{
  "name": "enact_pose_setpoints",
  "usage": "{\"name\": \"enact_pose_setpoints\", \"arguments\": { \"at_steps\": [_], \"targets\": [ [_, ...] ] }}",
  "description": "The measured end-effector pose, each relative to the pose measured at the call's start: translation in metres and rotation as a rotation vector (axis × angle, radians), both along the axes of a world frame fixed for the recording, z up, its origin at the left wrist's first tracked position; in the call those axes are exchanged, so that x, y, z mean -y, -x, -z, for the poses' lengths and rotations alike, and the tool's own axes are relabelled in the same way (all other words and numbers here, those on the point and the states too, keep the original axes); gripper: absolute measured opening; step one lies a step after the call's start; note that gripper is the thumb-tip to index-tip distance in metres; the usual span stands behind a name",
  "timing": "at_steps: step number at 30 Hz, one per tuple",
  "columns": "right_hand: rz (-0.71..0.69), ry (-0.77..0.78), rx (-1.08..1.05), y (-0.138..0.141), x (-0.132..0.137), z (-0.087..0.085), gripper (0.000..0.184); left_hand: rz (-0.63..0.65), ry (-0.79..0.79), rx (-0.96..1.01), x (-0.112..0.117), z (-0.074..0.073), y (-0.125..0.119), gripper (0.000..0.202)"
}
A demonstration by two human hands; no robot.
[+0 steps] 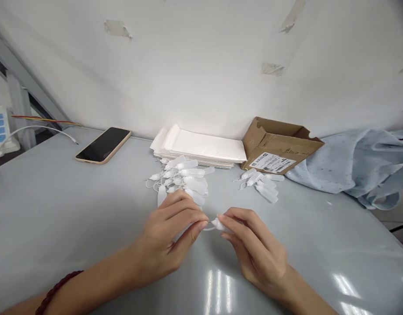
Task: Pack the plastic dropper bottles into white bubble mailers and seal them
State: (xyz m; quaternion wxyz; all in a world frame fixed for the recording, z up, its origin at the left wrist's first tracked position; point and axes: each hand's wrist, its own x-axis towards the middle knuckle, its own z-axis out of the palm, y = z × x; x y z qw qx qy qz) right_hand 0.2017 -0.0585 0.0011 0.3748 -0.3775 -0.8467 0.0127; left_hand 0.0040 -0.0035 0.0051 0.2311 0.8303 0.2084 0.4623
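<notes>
My right hand [256, 245] pinches a small white squeeze bottle [217, 224] between thumb and fingers, its tapered nozzle pointing left. From the nozzle a thin dark needle tip reaches toward my left hand [175, 232], whose thumb and fingertips are pressed together. A thin white strap curves from the bottle's neck to those fingertips; the cap at its end is mostly hidden by them. Just beyond my left hand lies a pile of similar translucent bottles [188, 173], with looped straps. A smaller group of such bottles [262, 183] rests farther right.
Behind the pile is a stack of white padded envelopes [204, 146]. An open cardboard box [280, 146] stands beside it, with light blue cloth [346, 166] to the right. A phone [104, 145] and a white cable [40, 127] are at left on the grey table [73, 210].
</notes>
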Motion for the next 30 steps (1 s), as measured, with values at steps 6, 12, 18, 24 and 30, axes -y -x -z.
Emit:
{"name": "enact_pose_setpoints", "arguments": {
  "at_steps": [6, 12, 18, 24, 30],
  "targets": [
    [-0.002, 0.003, -0.014, -0.0011, -0.0026, 0.0001, 0.039, -0.040, -0.055, -0.010, 0.0002, 0.0041, 0.0000, 0.020],
    [0.036, -0.017, 0.020, -0.0037, -0.0062, -0.0016, 0.038, -0.101, -0.115, -0.070, -0.0054, 0.0007, 0.0029, 0.018],
    [0.022, 0.021, 0.025, -0.0042, -0.0048, -0.0029, 0.037, -0.158, -0.318, -0.179, -0.0080, 0.0013, 0.0075, 0.015],
    [0.002, 0.048, 0.032, -0.0054, -0.0042, -0.0032, 0.036, -0.180, -0.438, -0.212, -0.0083, 0.0032, 0.0071, 0.017],
    [-0.007, 0.056, 0.015, -0.0036, -0.0022, -0.0015, 0.038, -0.169, -0.482, -0.234, -0.0071, 0.0038, 0.0068, 0.016]
  ]
}}
